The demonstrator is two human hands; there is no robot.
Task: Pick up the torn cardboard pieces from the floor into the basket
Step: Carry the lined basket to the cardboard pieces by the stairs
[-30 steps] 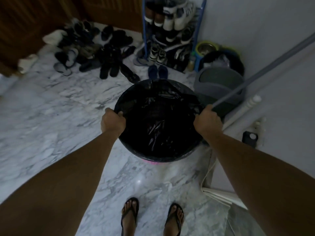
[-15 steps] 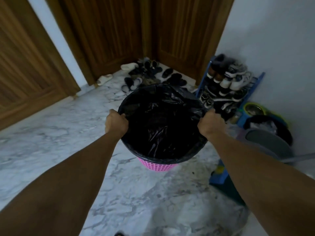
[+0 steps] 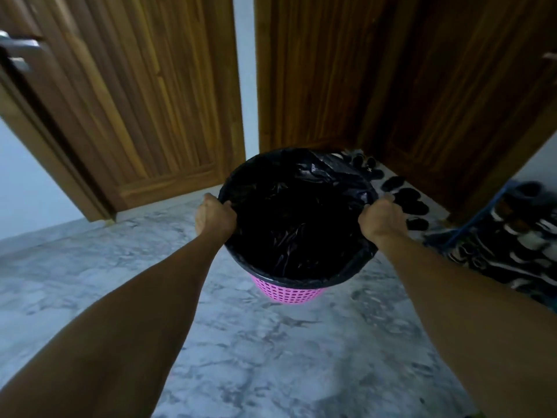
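A pink plastic basket (image 3: pixel 286 292) lined with a black bin bag (image 3: pixel 297 218) hangs in the air in front of me, above the marble floor. My left hand (image 3: pixel 214 217) grips its left rim and my right hand (image 3: pixel 381 220) grips its right rim. The bag's inside looks dark, and I cannot tell if anything lies in it. No torn cardboard pieces show on the floor in this view.
Wooden doors (image 3: pixel 144 95) stand ahead, with a narrow white wall strip (image 3: pixel 243 70) between them. Dark shoes (image 3: pixel 404 197) lie on the floor behind the basket. A blue shoe rack (image 3: pixel 512 230) full of shoes stands at the right. Grey marble floor (image 3: pixel 271 357) stretches below.
The basket has stayed in both hands while the view swung up and to the left. The doors now fill the top, and the shoe rack and grey bins have slid off right.
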